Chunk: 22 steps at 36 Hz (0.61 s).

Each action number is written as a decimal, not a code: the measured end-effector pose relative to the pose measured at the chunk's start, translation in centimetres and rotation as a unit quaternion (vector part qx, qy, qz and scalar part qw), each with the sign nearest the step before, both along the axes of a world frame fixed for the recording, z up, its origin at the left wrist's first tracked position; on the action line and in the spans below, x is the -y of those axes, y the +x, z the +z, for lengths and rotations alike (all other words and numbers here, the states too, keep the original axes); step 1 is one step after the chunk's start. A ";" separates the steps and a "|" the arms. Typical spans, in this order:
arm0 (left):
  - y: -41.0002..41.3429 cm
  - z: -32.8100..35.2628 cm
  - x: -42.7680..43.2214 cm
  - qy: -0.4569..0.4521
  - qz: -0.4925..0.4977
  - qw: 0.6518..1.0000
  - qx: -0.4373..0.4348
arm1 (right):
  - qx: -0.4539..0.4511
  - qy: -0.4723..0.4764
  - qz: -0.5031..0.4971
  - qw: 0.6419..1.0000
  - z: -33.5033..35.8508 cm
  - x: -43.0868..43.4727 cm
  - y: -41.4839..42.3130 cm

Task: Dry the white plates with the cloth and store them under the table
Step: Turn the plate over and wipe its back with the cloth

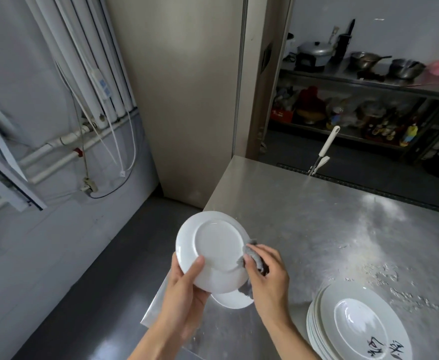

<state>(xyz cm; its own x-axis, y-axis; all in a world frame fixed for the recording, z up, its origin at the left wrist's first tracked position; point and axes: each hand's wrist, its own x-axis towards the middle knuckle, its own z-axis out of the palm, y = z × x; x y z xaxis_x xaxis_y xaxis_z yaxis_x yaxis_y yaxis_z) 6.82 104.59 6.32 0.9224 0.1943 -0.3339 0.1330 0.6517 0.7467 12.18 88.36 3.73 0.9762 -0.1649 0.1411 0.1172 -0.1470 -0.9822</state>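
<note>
Above the table (317,229) corner, left fingers (195,271) grip an upturned white plate (213,245); right fingers (266,253) pinch grey cloth (258,259).

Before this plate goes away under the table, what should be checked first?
1. Left hand grips the plate securely: ok, thumb across its underside.
2. Right hand holds the cloth against the rim: ok.
3. Plate fully dry: cannot tell.
4. Second plate below it safely supported: cannot tell, mostly hidden.
5. Stack of plates sits apart from both hands on the table: ok.
6. Free space under the table: cannot tell, out of view.
</note>
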 end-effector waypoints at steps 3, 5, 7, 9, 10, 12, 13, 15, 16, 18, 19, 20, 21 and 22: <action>-0.2 0.7 -1.1 0.010 -0.044 0.999 0.003 | -0.070 0.107 0.033 0.991 -0.6 0.5 0.0; -0.1 1.1 -2.4 0.018 -0.088 0.996 0.007 | -0.078 0.120 0.047 0.989 -0.6 1.5 0.6; 0.0 1.5 -3.5 0.030 -0.146 0.989 0.004 | -0.076 0.125 0.056 0.988 -0.2 2.3 1.6; 0.3 1.7 -4.2 0.048 -0.189 0.981 -0.011 | -0.075 0.128 0.066 0.987 0.3 2.6 2.1; 0.3 1.6 -4.4 0.053 -0.195 0.979 -0.018 | -0.070 0.113 0.072 0.988 0.6 2.7 2.2; 0.6 1.1 -4.6 0.050 -0.177 0.983 -0.024 | -0.040 0.049 0.073 0.995 1.0 2.5 1.9; 0.8 0.8 -4.5 0.040 -0.161 0.986 -0.025 | -0.016 0.009 0.066 0.998 1.0 2.3 1.6; 1.1 0.3 -4.2 0.004 -0.113 0.993 -0.027 | 0.042 -0.068 0.051 0.995 0.7 1.5 0.2; 1.3 0.2 -4.0 -0.019 -0.086 0.996 -0.027 | 0.071 -0.102 0.053 0.991 0.4 1.0 -0.7; 1.7 0.0 -3.5 -0.049 -0.047 0.997 -0.020 | 0.124 -0.155 0.079 0.977 -0.3 0.0 -2.5; 1.7 0.0 -3.2 -0.052 -0.039 0.998 -0.015 | 0.141 -0.170 0.098 0.970 -0.5 -0.4 -3.2; 1.7 0.0 -3.0 -0.048 -0.037 0.998 -0.010 | 0.146 -0.174 0.111 0.968 -0.7 -0.6 -3.4; 1.6 -0.1 -2.7 -0.041 -0.040 0.998 -0.006 | 0.140 -0.168 0.105 0.970 -0.8 -0.5 -3.2; 1.4 -0.1 -2.5 -0.032 -0.044 0.999 -0.002 | 0.125 -0.153 0.080 0.977 -0.7 -0.4 -2.6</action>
